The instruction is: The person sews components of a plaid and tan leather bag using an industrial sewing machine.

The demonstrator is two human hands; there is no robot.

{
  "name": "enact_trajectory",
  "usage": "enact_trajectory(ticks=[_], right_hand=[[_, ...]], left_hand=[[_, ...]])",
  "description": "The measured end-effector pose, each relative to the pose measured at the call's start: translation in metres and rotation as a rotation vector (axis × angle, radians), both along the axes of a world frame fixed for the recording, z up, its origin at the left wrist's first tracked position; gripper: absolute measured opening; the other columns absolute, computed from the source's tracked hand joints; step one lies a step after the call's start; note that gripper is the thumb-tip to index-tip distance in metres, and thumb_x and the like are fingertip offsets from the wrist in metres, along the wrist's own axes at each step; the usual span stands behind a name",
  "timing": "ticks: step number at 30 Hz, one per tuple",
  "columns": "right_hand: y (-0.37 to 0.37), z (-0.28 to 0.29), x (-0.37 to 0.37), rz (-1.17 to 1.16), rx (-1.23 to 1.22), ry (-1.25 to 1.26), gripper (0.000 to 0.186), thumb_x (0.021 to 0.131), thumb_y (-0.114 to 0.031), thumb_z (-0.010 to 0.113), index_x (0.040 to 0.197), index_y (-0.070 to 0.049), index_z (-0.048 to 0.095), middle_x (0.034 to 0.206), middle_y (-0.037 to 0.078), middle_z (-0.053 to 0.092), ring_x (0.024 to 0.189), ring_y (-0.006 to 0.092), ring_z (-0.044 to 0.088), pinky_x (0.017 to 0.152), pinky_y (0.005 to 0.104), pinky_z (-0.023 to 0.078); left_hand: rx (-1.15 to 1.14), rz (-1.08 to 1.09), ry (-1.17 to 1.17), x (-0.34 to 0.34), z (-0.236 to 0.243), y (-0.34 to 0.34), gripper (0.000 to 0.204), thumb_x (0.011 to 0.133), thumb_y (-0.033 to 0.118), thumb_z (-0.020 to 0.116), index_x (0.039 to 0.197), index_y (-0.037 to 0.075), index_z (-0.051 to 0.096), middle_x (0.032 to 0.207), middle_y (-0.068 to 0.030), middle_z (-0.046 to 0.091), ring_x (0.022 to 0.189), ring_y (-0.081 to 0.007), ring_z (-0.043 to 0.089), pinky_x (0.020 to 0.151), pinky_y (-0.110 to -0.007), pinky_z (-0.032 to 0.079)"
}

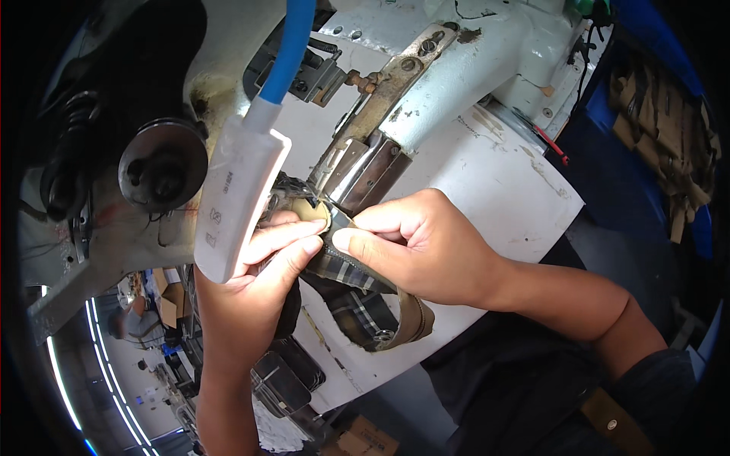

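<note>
From here, I see my left hand (262, 266) and right hand (414, 247) pinching a plaid-lined fabric piece (363, 281) at center frame, beside the sewing machine arm (449, 99). I judge it light, soft, floppy, best gripped along its thicker seamed edge (356, 263).

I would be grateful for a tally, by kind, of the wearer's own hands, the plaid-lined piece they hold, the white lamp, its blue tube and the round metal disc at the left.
Left hand and right hand: 2
Plaid-lined piece: 1
White lamp: 1
Blue tube: 1
Metal disc: 1
Total: 6
</note>
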State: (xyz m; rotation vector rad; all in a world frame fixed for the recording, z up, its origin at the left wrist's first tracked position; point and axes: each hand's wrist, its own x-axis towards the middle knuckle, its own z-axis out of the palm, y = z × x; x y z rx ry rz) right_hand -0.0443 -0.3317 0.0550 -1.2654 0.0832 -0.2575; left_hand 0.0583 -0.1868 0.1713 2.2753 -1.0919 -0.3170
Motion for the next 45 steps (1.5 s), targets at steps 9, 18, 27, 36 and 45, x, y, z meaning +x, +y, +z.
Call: enact_trajectory(ticks=[9,18,27,36,45], right_hand=[[0.001,0.004,0.000,-0.015,-0.042,0.056,0.039,0.099,-0.015,0.069,0.066,0.001,0.055,0.060,-0.010,0.043,0.061,0.0000,0.034,0.049,0.0256,0.027],[0.001,-0.002,0.011,-0.021,0.063,0.032,0.042,0.093,-0.015,0.063,0.060,0.002,0.043,0.051,0.002,0.038,0.055,0.0039,0.034,0.047,0.0337,0.027],[-0.003,0.001,-0.003,0.034,-0.027,0.069,0.036,0.094,-0.018,0.062,0.068,0.005,0.054,0.054,0.014,0.045,0.051,0.0133,0.038,0.050,0.0393,0.033],[0.000,-0.008,0.000,-0.004,-0.093,-0.016,0.027,0.101,-0.011,0.059,0.077,0.001,0.058,0.061,0.000,0.046,0.063,0.0042,0.039,0.053,0.0291,0.035],[0.003,-0.003,-0.016,-0.115,-0.101,-0.105,0.020,0.098,-0.016,0.052,0.089,0.002,0.058,0.080,0.026,0.062,0.071,0.0447,0.059,0.065,0.0484,0.046]], left_hand=[[-0.179,0.228,0.266,-0.008,-0.010,-0.005,0.015,0.090,-0.003,0.076,0.104,-0.004,0.078,0.102,-0.0103,0.076,0.090,-0.0120,0.068,0.086,-0.024,0.053],[-0.161,0.270,-0.047,-0.038,-0.020,-0.017,0.016,0.090,-0.003,0.076,0.106,-0.005,0.077,0.099,-0.0091,0.074,0.083,-0.0069,0.062,0.074,-0.021,0.050],[0.045,0.115,-0.446,-0.063,-0.014,-0.020,0.019,0.091,-0.004,0.070,0.109,-0.003,0.074,0.088,-0.0146,0.069,0.074,-0.0241,0.068,0.067,-0.033,0.053],[-0.080,0.278,-0.455,-0.077,-0.032,-0.039,0.015,0.092,-0.003,0.066,0.106,-0.005,0.072,0.088,-0.0174,0.068,0.074,-0.0299,0.067,0.069,-0.036,0.053],[0.083,0.354,-0.529,-0.101,-0.038,-0.048,0.018,0.097,0.002,0.062,0.112,-0.006,0.070,0.084,-0.0153,0.063,0.074,-0.0305,0.061,0.067,-0.040,0.050]])
